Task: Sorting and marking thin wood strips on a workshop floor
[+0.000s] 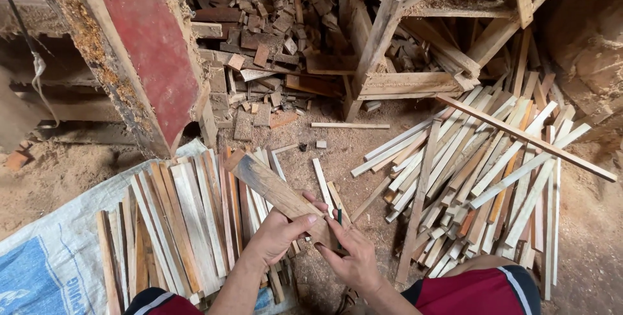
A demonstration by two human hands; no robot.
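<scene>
My left hand [278,232] grips a flat, weathered wooden slat [266,184] from the left side, thumb on top. The slat runs diagonally from upper left down to my hands. My right hand [352,256] holds the slat's near end and also pinches a thin dark pencil-like stick [339,214] that points upward. Beneath my left arm lies a row of similar flat slats [182,218], laid side by side on a white and blue woven sack [52,250].
A big heap of thin pale strips [480,172] lies at right on the sawdust floor. Offcut blocks [272,36] are piled behind. A red-painted machine part [146,49] leans at upper left; a wooden frame [402,81] stands at back. My knees in red shorts [480,292] show below.
</scene>
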